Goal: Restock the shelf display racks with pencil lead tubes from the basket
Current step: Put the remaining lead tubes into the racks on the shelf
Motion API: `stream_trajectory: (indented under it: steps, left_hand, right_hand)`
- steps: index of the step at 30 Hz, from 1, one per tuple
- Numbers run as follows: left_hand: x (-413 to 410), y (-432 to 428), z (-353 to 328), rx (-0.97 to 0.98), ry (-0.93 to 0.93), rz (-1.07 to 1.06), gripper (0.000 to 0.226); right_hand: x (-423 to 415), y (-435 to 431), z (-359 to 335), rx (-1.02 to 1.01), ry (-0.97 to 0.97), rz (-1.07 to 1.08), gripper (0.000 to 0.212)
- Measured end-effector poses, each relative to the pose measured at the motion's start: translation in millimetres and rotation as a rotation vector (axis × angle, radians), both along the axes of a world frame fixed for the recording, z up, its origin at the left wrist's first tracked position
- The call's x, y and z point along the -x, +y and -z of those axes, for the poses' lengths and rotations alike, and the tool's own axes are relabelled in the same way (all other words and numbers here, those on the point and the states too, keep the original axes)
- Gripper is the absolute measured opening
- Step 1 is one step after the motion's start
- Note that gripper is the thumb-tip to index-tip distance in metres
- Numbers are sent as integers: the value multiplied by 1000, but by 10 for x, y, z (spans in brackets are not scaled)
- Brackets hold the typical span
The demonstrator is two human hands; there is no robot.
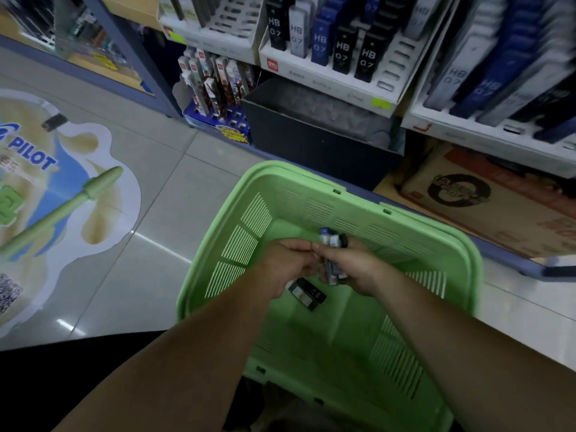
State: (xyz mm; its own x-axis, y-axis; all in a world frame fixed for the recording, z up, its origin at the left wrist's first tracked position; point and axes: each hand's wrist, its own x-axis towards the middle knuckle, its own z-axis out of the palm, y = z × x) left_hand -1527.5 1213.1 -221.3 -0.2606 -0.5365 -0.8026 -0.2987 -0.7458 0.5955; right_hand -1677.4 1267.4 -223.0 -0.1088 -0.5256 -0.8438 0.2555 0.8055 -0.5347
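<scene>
Both hands are down inside the green basket, which stands on the tiled floor at the foot of the shelving. The right hand is clenched around a small bundle of pencil lead tubes — blue, white and black ones — whose upper ends stick out past the knuckles toward the basket's far wall. The left hand sits just beside it, over the middle of the basket, its fingers curled in against the bundle. A black tube marked HB 0.7 pokes out from under that hand; whether the hand grips it or it lies on the basket floor cannot be told.

Beyond the basket's far rim and higher up, a white display rack holds upright tubes marked HB 0.7 in black, blue and white, with several slots showing open along its right side. A second rack, further right of the basket, carries more blue and grey tubes. Between the basket and the white rack stands a black box, and a printed cardboard carton lies off the basket's far right corner. Left of the basket, a PILOT floor sticker covers the tiles.
</scene>
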Motion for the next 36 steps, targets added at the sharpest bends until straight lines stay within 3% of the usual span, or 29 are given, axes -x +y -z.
stream_trajectory:
  steps: [2, 4, 6, 10, 13, 16, 20, 27, 36]
  left_hand:
    - [-48, -1, 83, 138, -146, 114, 26]
    - [-121, -20, 170, 322, -282, 392, 28]
    - [-154, -40, 210, 410, -330, 693, 33]
    - [-117, -57, 340, 682, -459, 1241, 69]
    - [-78, -58, 448, 832, -474, 1437, 70]
    - [-62, -102, 488, 894, -448, 1553, 55]
    - [-107, -66, 504, 910, -447, 1638, 66]
    - [-178, -59, 573, 930, -476, 1490, 37]
    - [-123, -15, 642, 1016, -612, 1461, 37]
  right_hand:
    - [57, 91, -61, -54, 63, -7, 27]
    - [126, 204, -102, -114, 136, -8, 25]
    - [205, 325, -130, -139, 183, 40, 25]
    - [239, 492, -174, -136, 170, 202, 35]
    - [193, 492, -178, -133, 162, 286, 32]
    - [166, 465, -155, -130, 150, 323, 31]
    - [153, 472, -135, -143, 100, 310, 26]
    - [140, 512, -225, -80, 36, 360, 37]
    - [175, 503, -385, -125, 112, 323, 25]
